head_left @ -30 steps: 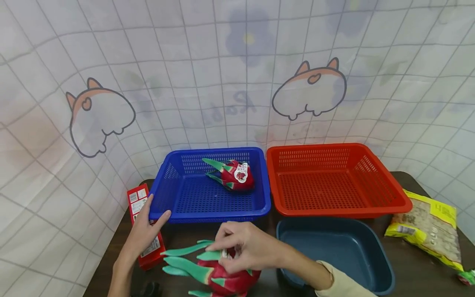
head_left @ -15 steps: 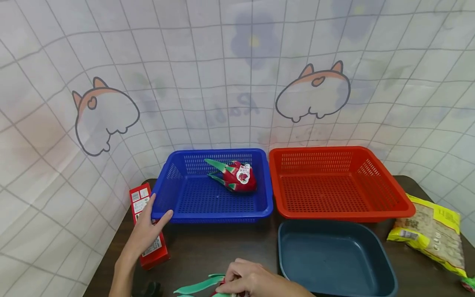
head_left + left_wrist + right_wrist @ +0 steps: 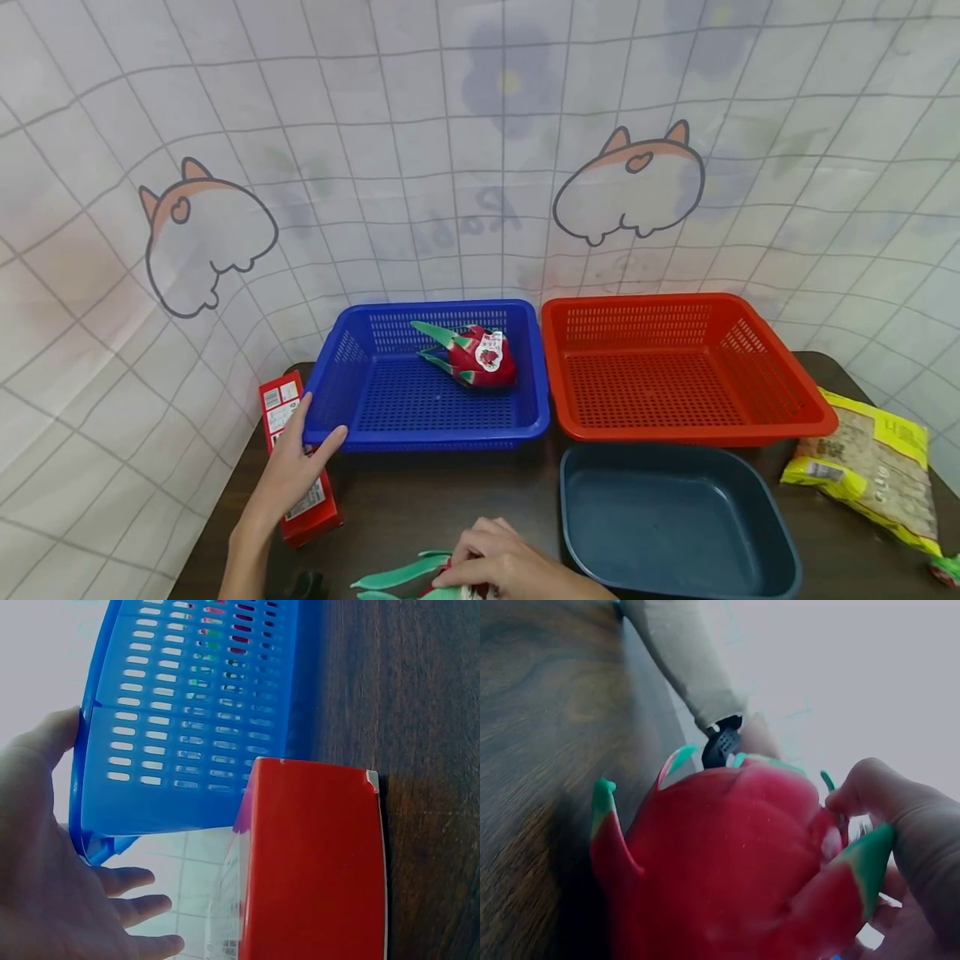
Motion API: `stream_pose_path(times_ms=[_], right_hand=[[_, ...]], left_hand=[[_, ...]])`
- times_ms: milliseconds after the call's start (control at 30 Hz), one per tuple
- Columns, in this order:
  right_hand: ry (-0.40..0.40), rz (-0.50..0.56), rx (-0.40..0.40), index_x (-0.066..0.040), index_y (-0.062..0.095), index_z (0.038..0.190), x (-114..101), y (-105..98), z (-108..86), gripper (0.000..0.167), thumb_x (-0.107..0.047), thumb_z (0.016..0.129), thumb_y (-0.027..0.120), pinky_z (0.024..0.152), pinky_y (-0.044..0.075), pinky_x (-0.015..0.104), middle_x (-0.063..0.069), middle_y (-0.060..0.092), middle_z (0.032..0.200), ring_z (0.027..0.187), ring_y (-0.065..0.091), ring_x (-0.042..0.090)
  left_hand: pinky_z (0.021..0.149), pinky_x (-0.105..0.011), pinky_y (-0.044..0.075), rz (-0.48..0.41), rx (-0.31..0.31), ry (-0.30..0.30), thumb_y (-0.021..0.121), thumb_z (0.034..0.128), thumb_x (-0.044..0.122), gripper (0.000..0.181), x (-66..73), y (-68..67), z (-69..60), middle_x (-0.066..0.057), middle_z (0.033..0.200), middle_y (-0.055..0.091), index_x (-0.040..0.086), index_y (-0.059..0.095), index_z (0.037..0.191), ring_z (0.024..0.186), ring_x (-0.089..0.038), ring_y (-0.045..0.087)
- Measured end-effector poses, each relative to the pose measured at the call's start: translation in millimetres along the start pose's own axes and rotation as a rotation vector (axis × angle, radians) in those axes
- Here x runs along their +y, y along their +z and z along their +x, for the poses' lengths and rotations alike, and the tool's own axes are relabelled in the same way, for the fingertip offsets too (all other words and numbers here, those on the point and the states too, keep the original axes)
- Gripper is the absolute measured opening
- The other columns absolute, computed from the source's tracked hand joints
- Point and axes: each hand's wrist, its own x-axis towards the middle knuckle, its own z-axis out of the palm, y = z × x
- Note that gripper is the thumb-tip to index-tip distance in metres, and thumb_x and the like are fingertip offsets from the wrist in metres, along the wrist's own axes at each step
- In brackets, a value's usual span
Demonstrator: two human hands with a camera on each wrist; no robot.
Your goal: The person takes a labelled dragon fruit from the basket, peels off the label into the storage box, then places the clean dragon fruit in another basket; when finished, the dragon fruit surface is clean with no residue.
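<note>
My left hand [image 3: 285, 475] is at the front left corner of the blue basket [image 3: 435, 442], its thumb and forefinger against the rim. In the left wrist view the other fingers [image 3: 142, 907] stretch out past the basket, holding nothing. At the bottom of the head view my right hand [image 3: 498, 562] grips a dragon fruit with long green leaf tips [image 3: 401, 575], most of it out of frame. The right wrist view shows its red body [image 3: 727, 855] close up, with my thumb [image 3: 922, 832] at its side. Another dragon fruit [image 3: 480, 362], bearing a white label, lies in the blue basket.
A red basket [image 3: 637, 433] stands right of the blue one. In front of it sits a dark blue tub [image 3: 675, 533]. A yellow bag [image 3: 870, 467] lies at the right edge. A red box [image 3: 307, 521] lies beneath my left hand, beside the basket.
My right hand has moved down toward the bottom of the head view with the dragon fruit, mostly in the first half second. My left hand has stayed at the basket corner.
</note>
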Motion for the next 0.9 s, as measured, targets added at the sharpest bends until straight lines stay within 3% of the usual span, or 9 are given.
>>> stream_pose_path(times_ms=[133,233,367,433,567,633,767,867,900], right_hand=[[0.029,0.041,0.004,-0.012,0.065,0.123,4,0,-5.2,0.034,-0.022,0.091,0.067,0.091,0.039,0.012,0.003,0.062,0.110,0.100,0.050,0.009],[0.049,0.075,0.018,-0.012,0.062,0.127,5,0,-9.7,0.039,-0.023,0.091,0.068,0.091,0.043,0.014,0.003,0.059,0.114,0.104,0.048,0.008],[0.099,0.101,0.042,-0.013,0.060,0.128,6,0,-11.3,0.040,-0.025,0.091,0.068,0.090,0.045,0.017,0.002,0.058,0.116,0.105,0.048,0.007],[0.132,0.114,0.042,-0.014,0.061,0.128,6,0,-11.8,0.039,-0.027,0.091,0.068,0.091,0.045,0.018,0.002,0.058,0.117,0.106,0.049,0.007],[0.202,0.161,0.063,-0.014,0.060,0.128,8,-1,-16.9,0.043,-0.027,0.089,0.071,0.092,0.045,0.020,0.002,0.059,0.118,0.108,0.049,0.006],[0.222,0.177,0.086,-0.013,0.060,0.128,7,-2,-20.0,0.044,-0.026,0.087,0.073,0.091,0.045,0.020,0.002,0.059,0.118,0.108,0.050,0.005],[0.228,0.168,0.091,-0.013,0.059,0.127,7,-6,-22.6,0.046,-0.026,0.086,0.074,0.090,0.044,0.019,0.001,0.059,0.118,0.107,0.049,0.004],[0.195,0.128,0.075,-0.013,0.059,0.127,6,-8,-23.4,0.045,-0.026,0.087,0.073,0.091,0.045,0.019,0.002,0.060,0.117,0.106,0.051,0.004],[0.171,0.096,0.074,-0.012,0.059,0.126,6,-8,-24.0,0.044,-0.025,0.087,0.073,0.090,0.045,0.019,0.003,0.061,0.116,0.105,0.052,0.004]], left_hand=[[0.105,-0.073,0.026,0.090,0.045,0.008,0.054,0.0907,0.059,0.097,3.7,1.8,-0.4,-0.021,0.162,0.007,0.017,-0.004,0.157,0.142,-0.051,0.020],[0.103,-0.076,0.024,0.201,0.133,0.035,0.056,0.0890,0.059,0.096,12.3,2.9,-3.8,-0.022,0.162,0.009,0.016,0.004,0.157,0.144,-0.050,0.018],[0.103,-0.075,0.027,0.191,0.211,0.172,0.062,0.0910,0.047,0.084,37.2,6.9,-20.1,-0.019,0.160,0.020,0.018,0.017,0.156,0.145,-0.044,0.022],[0.113,-0.056,0.033,0.113,0.162,0.294,0.065,0.0921,0.035,0.078,52.4,11.6,-33.6,-0.012,0.159,0.026,0.022,0.022,0.155,0.144,-0.037,0.029],[0.113,-0.020,0.034,-0.070,-0.129,0.537,0.065,0.0919,0.022,0.078,73.0,29.3,-60.5,-0.003,0.159,0.030,0.024,0.020,0.155,0.142,-0.017,0.036],[0.112,-0.020,0.035,-0.155,-0.333,0.579,0.064,0.0923,0.022,0.080,75.6,40.9,-69.8,-0.002,0.160,0.028,0.023,0.015,0.156,0.143,-0.009,0.034],[0.115,-0.042,0.035,-0.238,-0.745,0.425,0.065,0.0870,0.039,0.097,73.5,60.0,-75.2,-0.001,0.163,0.018,0.030,-0.002,0.156,0.148,-0.013,0.026],[0.116,-0.042,0.034,-0.237,-0.958,0.317,0.066,0.0831,0.043,0.106,58.6,75.4,-68.2,-0.002,0.165,0.011,0.032,-0.011,0.155,0.149,-0.022,0.023],[0.116,-0.040,0.034,-0.228,-1.014,0.334,0.065,0.0842,0.042,0.107,47.9,83.4,-63.3,-0.004,0.165,0.010,0.028,-0.014,0.155,0.149,-0.024,0.022]])
